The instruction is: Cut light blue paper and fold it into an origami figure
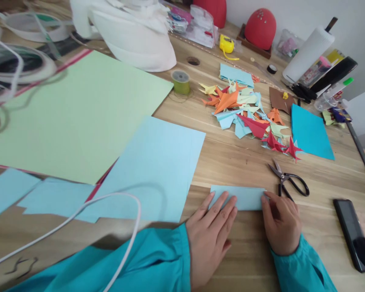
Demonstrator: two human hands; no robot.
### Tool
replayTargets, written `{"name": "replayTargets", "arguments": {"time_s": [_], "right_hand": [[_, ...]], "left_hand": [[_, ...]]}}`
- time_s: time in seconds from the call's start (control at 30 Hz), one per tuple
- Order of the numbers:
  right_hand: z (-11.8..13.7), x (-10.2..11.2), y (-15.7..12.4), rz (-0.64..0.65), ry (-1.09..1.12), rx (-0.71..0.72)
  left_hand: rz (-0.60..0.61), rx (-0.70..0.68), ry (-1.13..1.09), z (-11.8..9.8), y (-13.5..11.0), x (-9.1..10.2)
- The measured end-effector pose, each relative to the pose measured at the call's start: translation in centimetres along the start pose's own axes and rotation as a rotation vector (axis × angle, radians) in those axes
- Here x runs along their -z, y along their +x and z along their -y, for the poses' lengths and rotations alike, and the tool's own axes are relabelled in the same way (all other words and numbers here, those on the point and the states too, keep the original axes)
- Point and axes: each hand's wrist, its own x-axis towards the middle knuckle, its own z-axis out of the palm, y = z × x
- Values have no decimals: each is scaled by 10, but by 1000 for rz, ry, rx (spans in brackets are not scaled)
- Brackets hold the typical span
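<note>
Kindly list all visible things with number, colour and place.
strip: 1, blue, front centre
sheet: 1, green, left
blue sheets: several, blue, centre
blue pieces: several, blue, left
folded papers: many, mixed, back right
stack: 1, blue, behind these
square: 1, turquoise, right
brown paper: 1, brown, right
scissors: 1, black, right
phone: 1, black, right
spool: 1, green, back
tape measure: 1, yellow, back
red objects: 2, red, back
roll: 1, white, right
rings: at least 2, white, back left
white object: 1, white, back
cable: 1, white, left
table: 1, brown, underneath
small items: many, mixed, back
sleeves: 2, teal, wrists
left hand: 1, flat on strip
right hand: 1, touching strip's end
</note>
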Motion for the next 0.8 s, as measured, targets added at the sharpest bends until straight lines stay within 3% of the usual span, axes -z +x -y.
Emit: {"name": "replayTargets", "arguments": {"time_s": [0.8], "right_hand": [[4, 3, -2, 48, -10, 21]], "left_hand": [[35, 35, -10, 1, 3, 8]]}}
